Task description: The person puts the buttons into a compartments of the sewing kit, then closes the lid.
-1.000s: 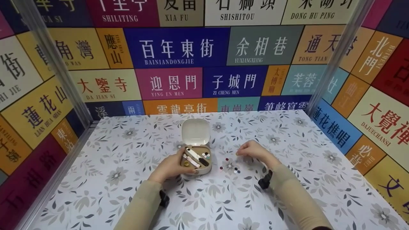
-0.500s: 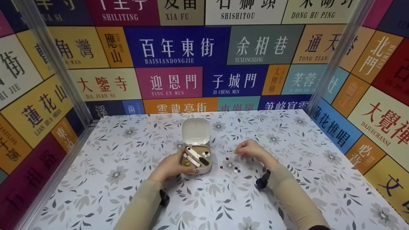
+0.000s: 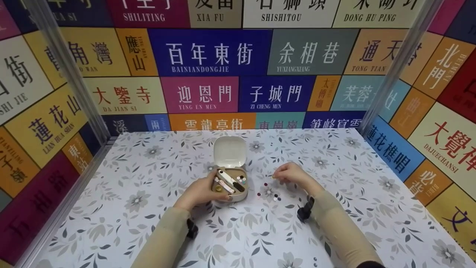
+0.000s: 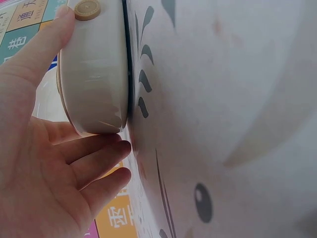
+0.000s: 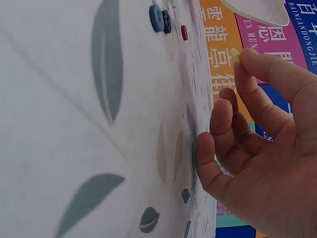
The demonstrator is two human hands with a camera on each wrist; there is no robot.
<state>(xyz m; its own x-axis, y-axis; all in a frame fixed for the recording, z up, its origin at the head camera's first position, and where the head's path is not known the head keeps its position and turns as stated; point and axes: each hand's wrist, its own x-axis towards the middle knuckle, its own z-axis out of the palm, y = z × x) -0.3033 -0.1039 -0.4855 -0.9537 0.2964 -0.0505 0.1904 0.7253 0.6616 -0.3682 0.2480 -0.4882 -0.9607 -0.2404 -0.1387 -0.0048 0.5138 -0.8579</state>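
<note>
here, 1 yellow button (image 5: 235, 55) pinched, 1 open case (image 4: 96, 69)

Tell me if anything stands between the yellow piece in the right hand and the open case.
Nothing visible does. Loose buttons near that path lie on the tabletop. The lid stands at the far edge of the case; the left hand holds its left and near sides, so the side facing the yellow piece is free.
</note>
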